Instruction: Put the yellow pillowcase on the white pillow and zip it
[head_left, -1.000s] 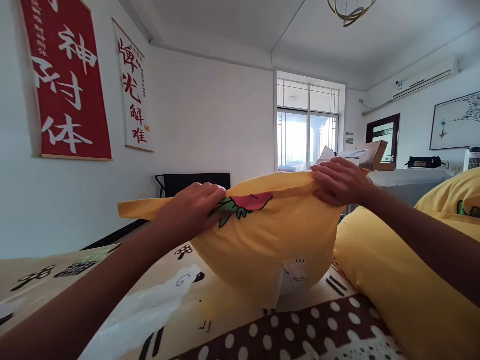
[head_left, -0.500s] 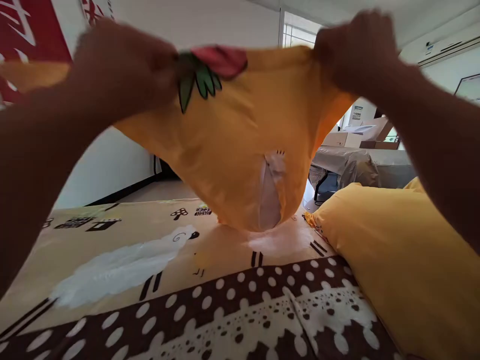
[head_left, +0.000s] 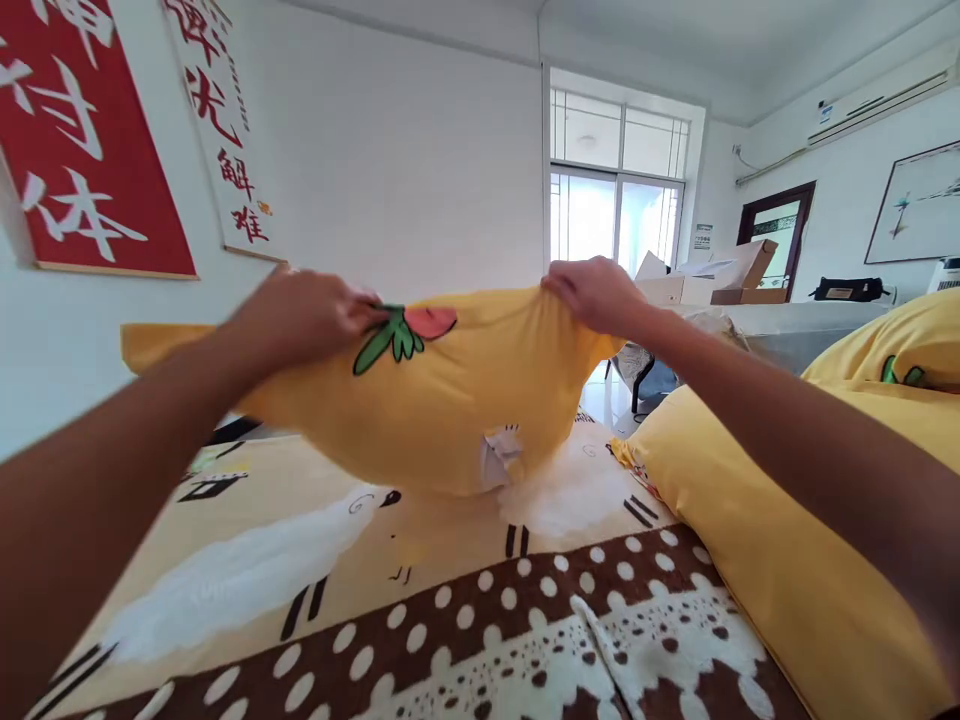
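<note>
A soft yellow cloth [head_left: 450,400] hangs stretched between my two hands above the bed. Near its top edge is a green leaf print with a pink-red shape, and a white patch shows low on it. My left hand [head_left: 307,310] grips the top edge beside the leaf print, and a flap of the cloth sticks out left behind my wrist. My right hand [head_left: 592,292] pinches the top edge farther right. The cloth's lower part sags in a curve just above the patterned bed cover [head_left: 247,570]; I cannot tell if it touches.
A plump yellow pillow [head_left: 697,470] lies at the right, with more yellow fabric [head_left: 855,345] behind it. Beyond the bed stand a covered table [head_left: 780,330] and cardboard boxes [head_left: 742,275]. Red and white scrolls [head_left: 90,150] hang on the left wall.
Both hands have come down with the yellow cloth, still gripping its top edge. Its lower part has billowed and looks shallower. The view has tilted up, showing more wall and window.
</note>
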